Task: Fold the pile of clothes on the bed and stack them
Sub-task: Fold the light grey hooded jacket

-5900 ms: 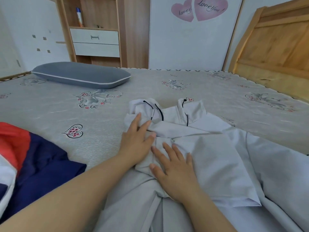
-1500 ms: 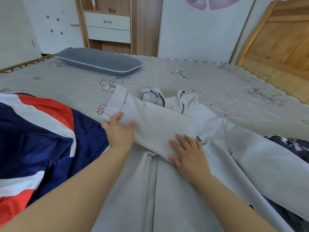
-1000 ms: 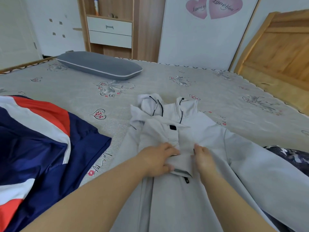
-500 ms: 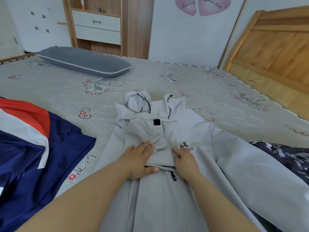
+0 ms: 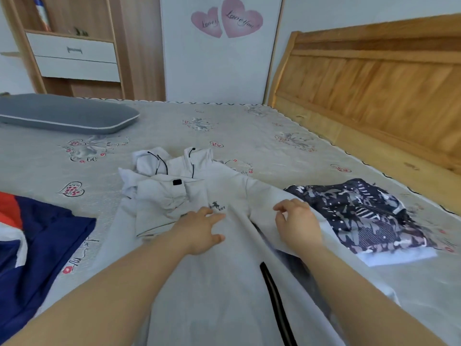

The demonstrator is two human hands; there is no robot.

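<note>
Left sleeve now folded in, left hand (image 5: 199, 231) moved right, flat on hoodie (image 5: 214, 283) chest on the bed (image 5: 249, 136), right hand (image 5: 298, 224) fingers curled, gripping the right sleeve (image 5: 274, 196) beside it; that fold comes next.

A bed (image 5: 262, 136) covered by a grey sheet printed with hearts and flowers is seen filling the room. A grey pillow (image 5: 64, 113) is laid near the bed's far left corner. A pale wooden headboard (image 5: 374, 78) is set along the right edge. Beyond the far edge, a white panel (image 5: 219, 66) bearing two pink heart stickers (image 5: 227, 18) is flanked by a wooden cabinet (image 5: 74, 46) fitted with two white drawers. Soft, even light is cast throughout.
</note>
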